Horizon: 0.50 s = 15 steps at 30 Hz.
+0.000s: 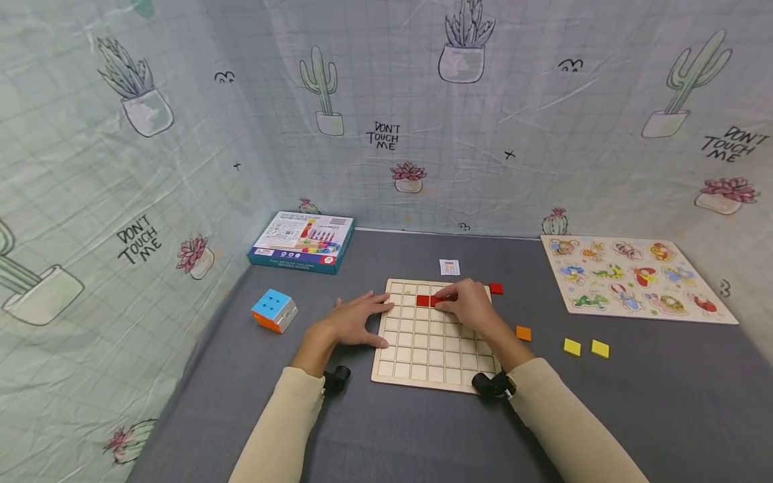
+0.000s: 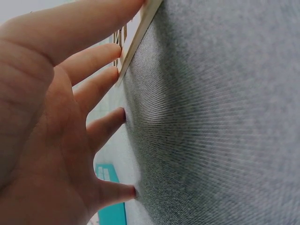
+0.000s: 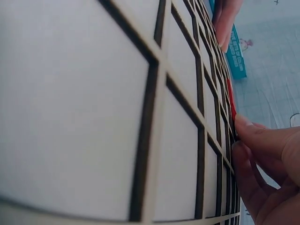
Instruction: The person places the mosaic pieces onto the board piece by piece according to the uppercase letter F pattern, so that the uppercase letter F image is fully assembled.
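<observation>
A wooden grid board [image 1: 410, 371] lies on the grey table. My left hand [image 1: 347, 323] is spread at its left side, with thumb and some fingertips touching the board's edge; the left wrist view shows the fingers [image 2: 93, 93] extended, the lower ones resting on the cloth. One red tile [image 1: 422, 301] sits in an upper cell. Right beside it, my right hand [image 1: 472, 307] pinches a second red square tile [image 1: 433, 302] between thumb and fingers, low over the grid. In the right wrist view the fingertips [image 3: 243, 129] are at the board's surface, partly hiding that tile.
Loose tiles lie to the right: one red [image 1: 496, 288], one orange [image 1: 523, 333], two yellow [image 1: 572, 347]. A small printed card [image 1: 449, 267] is behind the board. A puzzle cube [image 1: 274, 310] and a box [image 1: 302, 241] stand left; an insect picture board [image 1: 634, 275] lies far right.
</observation>
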{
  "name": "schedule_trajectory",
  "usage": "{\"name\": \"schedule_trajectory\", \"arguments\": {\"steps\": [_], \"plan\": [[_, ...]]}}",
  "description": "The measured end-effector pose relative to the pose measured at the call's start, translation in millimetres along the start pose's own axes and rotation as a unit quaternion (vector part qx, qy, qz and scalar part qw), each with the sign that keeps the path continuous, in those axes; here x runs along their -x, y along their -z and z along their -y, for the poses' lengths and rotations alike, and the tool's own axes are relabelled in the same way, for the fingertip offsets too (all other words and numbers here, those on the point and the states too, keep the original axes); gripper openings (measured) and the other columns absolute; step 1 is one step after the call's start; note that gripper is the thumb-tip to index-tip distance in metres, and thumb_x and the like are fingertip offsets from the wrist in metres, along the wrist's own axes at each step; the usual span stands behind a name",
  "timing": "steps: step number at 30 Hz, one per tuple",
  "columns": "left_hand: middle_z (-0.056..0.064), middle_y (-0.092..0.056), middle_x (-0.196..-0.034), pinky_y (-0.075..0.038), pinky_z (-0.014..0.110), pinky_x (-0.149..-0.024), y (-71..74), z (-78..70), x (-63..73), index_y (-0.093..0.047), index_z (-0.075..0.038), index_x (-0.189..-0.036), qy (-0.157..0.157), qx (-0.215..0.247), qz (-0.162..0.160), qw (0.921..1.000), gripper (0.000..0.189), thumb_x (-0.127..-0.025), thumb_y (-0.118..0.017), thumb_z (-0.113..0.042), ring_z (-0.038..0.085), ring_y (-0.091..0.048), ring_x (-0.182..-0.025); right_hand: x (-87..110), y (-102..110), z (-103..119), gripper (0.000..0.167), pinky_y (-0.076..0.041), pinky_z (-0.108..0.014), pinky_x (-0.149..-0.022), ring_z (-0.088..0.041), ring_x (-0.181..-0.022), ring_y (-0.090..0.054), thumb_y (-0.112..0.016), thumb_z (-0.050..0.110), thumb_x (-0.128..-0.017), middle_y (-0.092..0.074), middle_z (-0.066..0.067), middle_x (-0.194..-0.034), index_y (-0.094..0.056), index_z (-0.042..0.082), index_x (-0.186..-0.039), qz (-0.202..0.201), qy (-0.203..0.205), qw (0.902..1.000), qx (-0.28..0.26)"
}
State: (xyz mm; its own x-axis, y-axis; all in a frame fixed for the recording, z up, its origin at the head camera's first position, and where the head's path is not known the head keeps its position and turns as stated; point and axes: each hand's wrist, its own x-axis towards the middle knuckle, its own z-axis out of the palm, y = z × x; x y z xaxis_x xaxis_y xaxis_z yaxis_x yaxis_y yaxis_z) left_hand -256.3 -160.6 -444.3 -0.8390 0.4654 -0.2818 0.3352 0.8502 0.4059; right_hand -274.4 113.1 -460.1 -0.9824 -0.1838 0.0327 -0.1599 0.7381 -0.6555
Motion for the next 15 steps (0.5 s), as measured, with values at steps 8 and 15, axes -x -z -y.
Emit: {"name": "schedule_trajectory", "arguments": {"steps": [8, 15], "plan": [[-0.003, -0.030, -0.170, -0.009, 0.084, -0.116, 0.3, -0.6, 0.7, -0.045, -0.026, -0.156, 0.001, 0.003, 0.000, 1.0000, 0.084, -0.083, -0.081, -0.049, 0.031, -0.018, -0.162, -0.4, -2.3, -3.3, 0.027, -0.057, -0.038, -0.084, -0.028, -0.105, -0.070, -0.083, 0.019, -0.085, -0.080, -0.010, -0.111, -0.081, 0.013, -0.111, -0.003, -0.014, 0.9998, -0.015], [-0.004, -0.030, -0.170, -0.009, 0.083, -0.116, 0.2, -0.9, 0.1, -0.045, -0.026, -0.156, 0.000, 0.003, -0.002, 1.0000, 0.084, -0.084, -0.081, -0.048, 0.030, -0.018, -0.162, -0.4, -2.0, -3.3, 0.027, -0.057, -0.031, -0.076, -0.028, -0.101, -0.071, -0.084, 0.017, -0.085, -0.080, -0.012, -0.110, -0.081, 0.012, -0.111, -0.009, -0.009, 0.9998, -0.014]]}}
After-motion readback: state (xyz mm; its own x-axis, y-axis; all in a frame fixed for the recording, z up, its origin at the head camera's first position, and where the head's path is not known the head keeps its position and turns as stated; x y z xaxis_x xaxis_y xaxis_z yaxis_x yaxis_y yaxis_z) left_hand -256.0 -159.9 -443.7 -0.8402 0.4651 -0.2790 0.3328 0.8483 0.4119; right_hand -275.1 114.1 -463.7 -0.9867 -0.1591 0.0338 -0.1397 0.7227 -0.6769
